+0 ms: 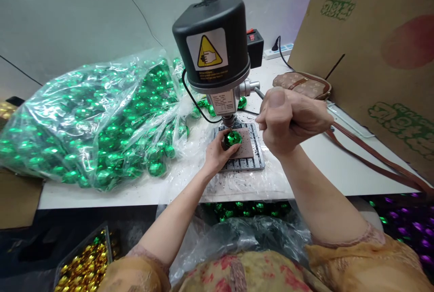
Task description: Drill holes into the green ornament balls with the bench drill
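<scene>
A black-topped drill press (217, 43) stands over a slotted metal base plate (258, 156) with a flat brownish board (247, 145) on it. Beneath the chuck (228, 120), my left hand (219, 149) grips a shiny green faceted ball (234, 137) between thumb and fingers, pressing it to the board. A dark spot shows on top of the ball. Raised at the right, my right hand (288, 118) is closed in a fist around the press's feed lever (259, 92); the lever's end is hidden in the fist. Dark shavings lie scattered about the base.
A clear plastic bag (101, 115) full of green balls covers the table's left. Loose green balls (242, 102) sit behind the press. At the right are a brown handbag (301, 85), a power strip (280, 51) and a large cardboard box (373, 57). Gold balls (84, 262) fill a bin below.
</scene>
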A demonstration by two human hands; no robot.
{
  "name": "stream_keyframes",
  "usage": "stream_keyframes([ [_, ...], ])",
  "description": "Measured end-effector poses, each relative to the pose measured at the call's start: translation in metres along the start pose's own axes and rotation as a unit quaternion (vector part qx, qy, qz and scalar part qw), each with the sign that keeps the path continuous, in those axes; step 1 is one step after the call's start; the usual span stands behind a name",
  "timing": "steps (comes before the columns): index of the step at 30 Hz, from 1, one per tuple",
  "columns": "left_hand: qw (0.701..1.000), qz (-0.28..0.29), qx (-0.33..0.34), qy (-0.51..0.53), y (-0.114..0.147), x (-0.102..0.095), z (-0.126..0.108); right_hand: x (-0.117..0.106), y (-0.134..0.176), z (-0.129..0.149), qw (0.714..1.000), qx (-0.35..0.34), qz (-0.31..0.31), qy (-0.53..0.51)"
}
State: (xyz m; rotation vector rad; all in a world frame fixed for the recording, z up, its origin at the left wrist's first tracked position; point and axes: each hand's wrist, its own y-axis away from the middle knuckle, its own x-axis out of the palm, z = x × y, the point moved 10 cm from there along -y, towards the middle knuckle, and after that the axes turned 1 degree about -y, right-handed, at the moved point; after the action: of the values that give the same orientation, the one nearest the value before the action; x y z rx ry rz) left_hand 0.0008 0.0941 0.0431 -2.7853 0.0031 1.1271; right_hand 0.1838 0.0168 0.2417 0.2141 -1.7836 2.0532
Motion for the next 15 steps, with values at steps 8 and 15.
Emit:
stream_keyframes([
  [8, 1.0, 0.0, -0.013, -0.015, 0.001, -0.001, -0.001, -0.005, 0.012, 0.0, 0.999, -0.034, 0.011, -0.003],
  [15, 1.0, -0.016, -0.006, -0.008, 0.001, -0.002, -0.003, 0.002, 0.0, -0.001, 0.999, 0.019, 0.032, 0.006],
])
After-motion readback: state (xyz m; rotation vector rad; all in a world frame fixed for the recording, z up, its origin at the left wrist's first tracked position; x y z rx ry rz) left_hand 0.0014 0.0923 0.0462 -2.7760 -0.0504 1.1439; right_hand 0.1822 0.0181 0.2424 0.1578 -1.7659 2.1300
